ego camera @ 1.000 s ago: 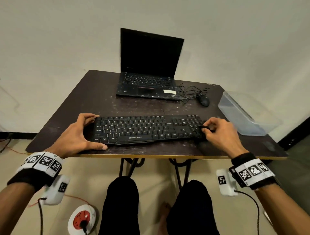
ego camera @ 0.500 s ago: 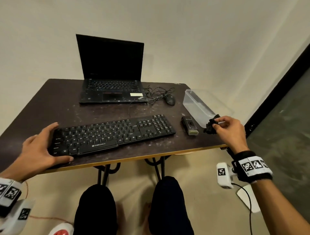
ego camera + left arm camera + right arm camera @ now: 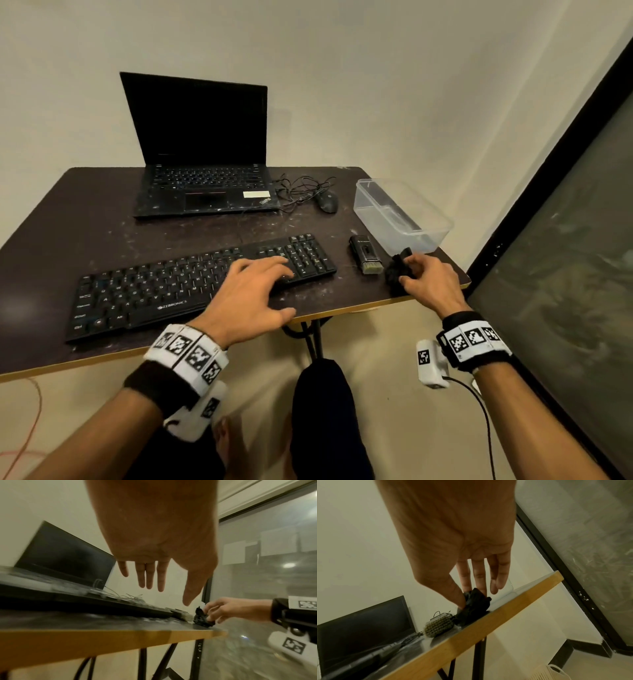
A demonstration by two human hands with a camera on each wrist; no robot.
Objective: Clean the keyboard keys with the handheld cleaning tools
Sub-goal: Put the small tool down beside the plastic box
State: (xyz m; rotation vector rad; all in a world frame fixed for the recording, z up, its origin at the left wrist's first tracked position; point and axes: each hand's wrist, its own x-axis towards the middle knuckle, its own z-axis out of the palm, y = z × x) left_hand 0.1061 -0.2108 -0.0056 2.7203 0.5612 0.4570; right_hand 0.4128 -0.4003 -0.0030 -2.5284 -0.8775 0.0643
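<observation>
black keyboard (image 3: 191, 287), black cloth (image 3: 397, 274), clear box (image 3: 404, 216), dark speckled table (image 3: 85, 219)

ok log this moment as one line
right hand: pinches black cloth at table edge | left hand: open over keyboard | brush tool: lies untouched

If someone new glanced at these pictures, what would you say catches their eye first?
Probably the long black keyboard lying slantwise across the dark scuffed table, with the left hand spread open above its right half. Next, the right hand at the table's near right corner, pinching a crumpled black cloth beside a small black brush with pale bristles. Behind stands an open black laptop.
</observation>
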